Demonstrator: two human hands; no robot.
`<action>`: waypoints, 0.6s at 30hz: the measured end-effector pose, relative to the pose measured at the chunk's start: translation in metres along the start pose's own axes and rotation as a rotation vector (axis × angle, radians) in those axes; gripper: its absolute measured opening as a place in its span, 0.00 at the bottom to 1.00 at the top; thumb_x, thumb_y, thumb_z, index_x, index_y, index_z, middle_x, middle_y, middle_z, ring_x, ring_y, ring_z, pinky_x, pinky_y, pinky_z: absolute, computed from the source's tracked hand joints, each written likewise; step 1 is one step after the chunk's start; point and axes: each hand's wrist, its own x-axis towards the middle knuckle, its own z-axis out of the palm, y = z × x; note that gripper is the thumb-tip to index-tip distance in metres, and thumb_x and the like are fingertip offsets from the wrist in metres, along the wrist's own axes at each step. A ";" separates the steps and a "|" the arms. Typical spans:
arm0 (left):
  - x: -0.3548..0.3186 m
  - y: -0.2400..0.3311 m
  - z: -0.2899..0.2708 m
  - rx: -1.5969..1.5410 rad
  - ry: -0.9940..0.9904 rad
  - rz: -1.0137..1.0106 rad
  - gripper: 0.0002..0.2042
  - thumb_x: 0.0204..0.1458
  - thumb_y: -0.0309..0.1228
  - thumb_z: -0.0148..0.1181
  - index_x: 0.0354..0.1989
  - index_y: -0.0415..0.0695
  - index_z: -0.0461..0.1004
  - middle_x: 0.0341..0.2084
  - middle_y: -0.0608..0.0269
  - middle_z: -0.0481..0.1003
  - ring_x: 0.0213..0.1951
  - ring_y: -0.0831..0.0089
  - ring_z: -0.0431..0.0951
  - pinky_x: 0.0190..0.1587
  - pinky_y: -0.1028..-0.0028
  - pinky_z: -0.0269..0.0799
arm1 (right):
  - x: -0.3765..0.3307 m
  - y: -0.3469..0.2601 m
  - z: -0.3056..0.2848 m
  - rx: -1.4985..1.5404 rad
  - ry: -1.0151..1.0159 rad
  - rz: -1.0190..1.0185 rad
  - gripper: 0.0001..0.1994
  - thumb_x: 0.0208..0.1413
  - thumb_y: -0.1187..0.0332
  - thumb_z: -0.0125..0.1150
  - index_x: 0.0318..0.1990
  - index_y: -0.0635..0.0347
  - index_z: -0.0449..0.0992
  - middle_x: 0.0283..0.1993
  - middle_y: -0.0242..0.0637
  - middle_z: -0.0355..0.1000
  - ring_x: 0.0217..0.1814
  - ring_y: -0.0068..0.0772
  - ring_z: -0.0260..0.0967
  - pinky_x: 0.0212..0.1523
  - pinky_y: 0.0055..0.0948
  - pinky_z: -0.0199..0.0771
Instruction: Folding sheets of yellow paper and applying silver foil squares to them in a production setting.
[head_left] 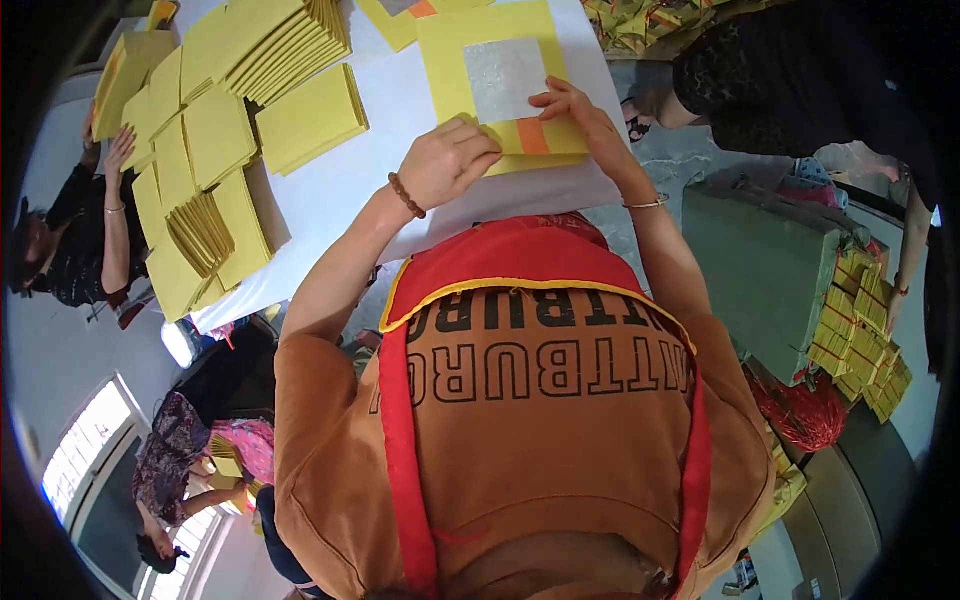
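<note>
A yellow paper sheet (447, 60) with a silver square (505, 78) and an orange strip (533, 137) lies at the near edge of the white-covered table. My left hand (450, 160) is closed, its fingers pinching the sheet's near left corner. Beyond that corner the thumb and fingertips partly hide the paper. On the other side, my right hand (580, 112) rests with fingers apart at the sheet's right edge, fingertips touching beside the silver square. Another yellow layer shows under the near edge.
Stacks of folded yellow paper (215, 135) cover the table's left side, where another person's hands (118, 150) hold a bundle. One more yellow sheet (395, 22) lies at the far side. To the right stand a green box (755, 270), yellow bundles (850, 320) and another person.
</note>
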 end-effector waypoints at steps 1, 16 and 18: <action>0.000 -0.003 0.000 -0.110 0.012 -0.051 0.07 0.47 0.30 0.57 0.30 0.39 0.74 0.25 0.58 0.72 0.29 0.63 0.72 0.32 0.70 0.68 | 0.000 -0.001 0.000 0.121 0.009 0.055 0.25 0.63 0.54 0.31 0.36 0.63 0.74 0.52 0.40 0.66 0.67 0.37 0.42 0.65 0.33 0.40; 0.008 -0.006 -0.003 -0.434 -0.067 -0.526 0.09 0.49 0.31 0.54 0.28 0.36 0.73 0.16 0.67 0.68 0.19 0.83 0.64 0.22 0.79 0.60 | 0.000 0.005 0.002 0.162 0.000 0.015 0.30 0.62 0.50 0.19 0.42 0.60 0.71 0.52 0.40 0.67 0.68 0.37 0.42 0.66 0.35 0.38; 0.006 -0.009 -0.001 -0.481 -0.035 -0.555 0.10 0.50 0.32 0.55 0.29 0.36 0.73 0.15 0.68 0.68 0.18 0.84 0.63 0.21 0.79 0.60 | -0.001 0.005 0.001 0.120 -0.007 -0.013 0.26 0.62 0.52 0.26 0.45 0.61 0.70 0.52 0.40 0.66 0.67 0.36 0.45 0.65 0.33 0.41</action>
